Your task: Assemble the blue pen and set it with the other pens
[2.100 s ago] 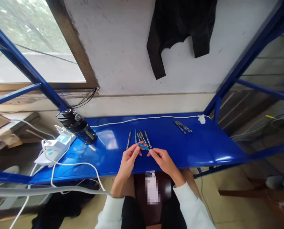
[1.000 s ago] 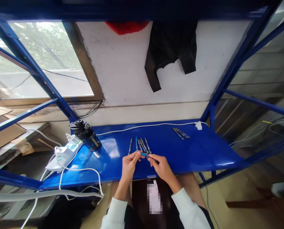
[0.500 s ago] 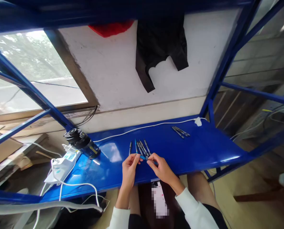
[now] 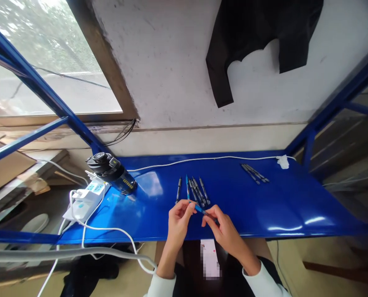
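Note:
A blue pen (image 4: 199, 209) is held between my two hands, just above the near part of the blue table (image 4: 140, 231). My left hand (image 4: 181, 214) pinches its left end, while the fingers of my right hand (image 4: 218, 222) close on its right end. Just beyond my hands lie several dark pens (image 4: 197, 192) side by side, with another blue pen (image 4: 187, 187) among them. A single dark pen (image 4: 178, 189) rests at the left of that row. My fingers cover part of the held pen.
Several more pens (image 4: 254, 173) lie at the right. A black bottle (image 4: 112, 173) stands at the left beside a white power strip (image 4: 85, 204) with cables. Along the back runs a white cable (image 4: 202, 159), ending near crumpled white tissue (image 4: 283, 162). Dark clothing (image 4: 258, 37) hangs above.
The camera view has shifted, so the table and wall appear closer. Both hands still hold the blue pen, which now slants more and shows more of its length between them.

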`<state>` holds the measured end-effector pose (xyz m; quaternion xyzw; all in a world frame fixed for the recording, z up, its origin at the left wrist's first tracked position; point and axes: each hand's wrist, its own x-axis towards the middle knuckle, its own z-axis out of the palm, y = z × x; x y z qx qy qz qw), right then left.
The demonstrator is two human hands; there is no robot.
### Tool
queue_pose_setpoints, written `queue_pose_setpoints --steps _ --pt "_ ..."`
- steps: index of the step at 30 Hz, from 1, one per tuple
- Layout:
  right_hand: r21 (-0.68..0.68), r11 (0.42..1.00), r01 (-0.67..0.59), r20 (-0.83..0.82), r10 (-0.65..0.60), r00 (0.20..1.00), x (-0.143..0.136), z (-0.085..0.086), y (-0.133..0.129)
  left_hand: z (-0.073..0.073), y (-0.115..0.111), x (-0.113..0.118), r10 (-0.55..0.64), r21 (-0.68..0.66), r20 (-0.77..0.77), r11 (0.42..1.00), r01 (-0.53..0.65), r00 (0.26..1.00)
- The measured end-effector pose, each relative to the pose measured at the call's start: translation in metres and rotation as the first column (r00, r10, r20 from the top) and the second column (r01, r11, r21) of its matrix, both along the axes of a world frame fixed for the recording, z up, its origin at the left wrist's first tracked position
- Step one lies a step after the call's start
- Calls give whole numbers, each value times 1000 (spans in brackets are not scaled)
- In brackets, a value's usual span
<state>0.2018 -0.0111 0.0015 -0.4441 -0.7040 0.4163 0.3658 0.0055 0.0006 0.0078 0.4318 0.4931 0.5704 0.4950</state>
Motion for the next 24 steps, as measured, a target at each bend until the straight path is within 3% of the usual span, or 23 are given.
queue_pose_setpoints --steps 9,15,24 --pt "75 997 13 104 -21 994 -7 2 -2 -2 -1 0 40 -6 -34 999 -40 999" --pt "42 999 32 -2 -32 999 -5 -5 0 -1 -2 3 63 -20 -106 998 -65 992" --pt "67 998 -11 -30 13 999 2 2 2 -3 -5 8 148 20 -174 989 -147 974"
